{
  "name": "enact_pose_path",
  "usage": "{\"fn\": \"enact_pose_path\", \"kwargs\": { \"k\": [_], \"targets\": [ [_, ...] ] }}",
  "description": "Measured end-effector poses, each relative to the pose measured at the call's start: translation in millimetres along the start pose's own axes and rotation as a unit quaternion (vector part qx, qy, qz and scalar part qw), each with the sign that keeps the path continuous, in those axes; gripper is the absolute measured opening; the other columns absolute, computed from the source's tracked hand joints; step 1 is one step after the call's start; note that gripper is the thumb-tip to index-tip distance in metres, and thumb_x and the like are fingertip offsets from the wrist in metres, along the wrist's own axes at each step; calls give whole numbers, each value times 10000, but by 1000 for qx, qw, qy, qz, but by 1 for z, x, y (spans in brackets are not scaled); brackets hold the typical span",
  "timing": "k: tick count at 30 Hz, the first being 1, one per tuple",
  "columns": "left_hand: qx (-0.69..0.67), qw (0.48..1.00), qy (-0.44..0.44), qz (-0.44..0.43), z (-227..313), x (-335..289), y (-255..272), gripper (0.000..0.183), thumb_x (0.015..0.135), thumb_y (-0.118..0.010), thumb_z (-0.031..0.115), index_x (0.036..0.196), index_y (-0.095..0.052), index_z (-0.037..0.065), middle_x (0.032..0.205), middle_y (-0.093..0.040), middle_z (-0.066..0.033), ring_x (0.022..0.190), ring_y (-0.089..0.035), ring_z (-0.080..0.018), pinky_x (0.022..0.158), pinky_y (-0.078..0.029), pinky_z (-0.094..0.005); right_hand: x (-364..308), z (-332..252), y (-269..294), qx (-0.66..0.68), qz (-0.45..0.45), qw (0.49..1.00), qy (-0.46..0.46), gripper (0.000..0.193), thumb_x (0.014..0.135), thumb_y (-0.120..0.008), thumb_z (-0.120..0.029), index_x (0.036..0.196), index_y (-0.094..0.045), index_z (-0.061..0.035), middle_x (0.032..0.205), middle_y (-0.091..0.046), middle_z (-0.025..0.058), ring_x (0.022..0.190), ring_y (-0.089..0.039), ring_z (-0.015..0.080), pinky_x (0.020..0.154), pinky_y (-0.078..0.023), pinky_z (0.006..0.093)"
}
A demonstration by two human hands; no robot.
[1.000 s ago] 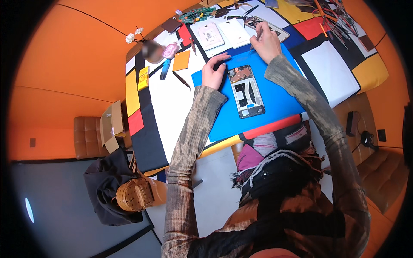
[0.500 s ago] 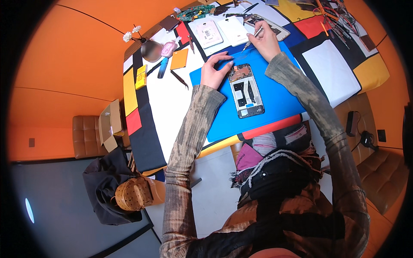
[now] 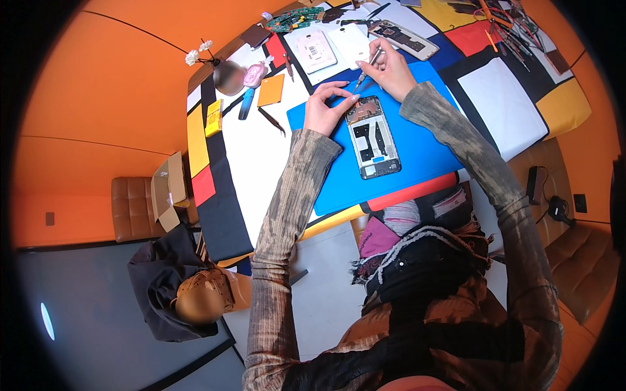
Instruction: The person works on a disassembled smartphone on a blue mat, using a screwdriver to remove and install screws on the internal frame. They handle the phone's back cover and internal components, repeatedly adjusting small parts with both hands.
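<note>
An opened phone (image 3: 373, 140) lies on a blue mat (image 3: 424, 143), with its inner frame and copper-coloured upper part exposed. My right hand (image 3: 391, 73) grips a slim grey screwdriver (image 3: 362, 75), whose tip slants down just above the phone's top edge. Beside the phone's upper left corner is my left hand (image 3: 324, 109). Its thumb and fingers are bent but apart, and the thumb tip comes close to the screwdriver tip. Whether the left fingertips touch the phone or something small, I cannot make out.
Behind the mat lie a pinkish phone back (image 3: 317, 51), a white phone (image 3: 352, 47) and another opened phone (image 3: 404, 40). Tweezers (image 3: 271, 120), an orange card (image 3: 271, 90) and a yellow box (image 3: 214, 117) are to the left. Several tools (image 3: 512, 42) stand at the far right.
My right hand has moved left and nearer, bringing the screwdriver tip down toward the phone's top edge. My left thumb has shifted slightly right, and the phone has stayed in place.
</note>
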State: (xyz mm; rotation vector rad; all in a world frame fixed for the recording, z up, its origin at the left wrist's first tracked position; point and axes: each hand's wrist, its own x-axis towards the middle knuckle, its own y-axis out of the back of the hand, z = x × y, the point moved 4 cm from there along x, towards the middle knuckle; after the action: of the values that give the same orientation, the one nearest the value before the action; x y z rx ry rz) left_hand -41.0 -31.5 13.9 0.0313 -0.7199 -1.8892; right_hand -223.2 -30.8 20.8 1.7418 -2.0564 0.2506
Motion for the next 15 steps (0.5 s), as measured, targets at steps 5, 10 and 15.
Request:
{"fn": "enact_pose_path", "kwargs": {
  "k": [5, 10, 15],
  "targets": [
    [-14, 1000, 8, -6, 2, -1, 0, 145, 753, -756, 171, 828, -725, 51, 1122, -640, -115, 1127, -541, -220, 1025, -357, -395, 1, -2, -1, 3, -3, 1000, 17, 288, 832, -686, -143, 926, -423, -76, 572, -552, 26, 512, -466, 55, 469, -361, 243],
    [-9, 1000, 5, -3, 4, -1, 0, 143, 750, -757, 166, 826, -725, 49, 1120, -640, -117, 1124, -542, -219, 1022, -358, -393, -2, -4, -2, -29, -6, 999, 32, 288, 824, -690, -145, 926, -429, -77, 583, -570, 40, 514, -497, 77, 480, -380, 251],
    [-7, 1000, 7, -3, 4, -1, 0, 142, 746, -761, 168, 823, -727, 54, 1122, -640, -112, 1125, -539, -217, 1020, -359, -389, -2, -7, 0, -31, 1, 999, 41, 281, 820, -687, -143, 926, -434, -78, 589, -578, 41, 524, -524, 84, 497, -405, 252]
  ]
}}
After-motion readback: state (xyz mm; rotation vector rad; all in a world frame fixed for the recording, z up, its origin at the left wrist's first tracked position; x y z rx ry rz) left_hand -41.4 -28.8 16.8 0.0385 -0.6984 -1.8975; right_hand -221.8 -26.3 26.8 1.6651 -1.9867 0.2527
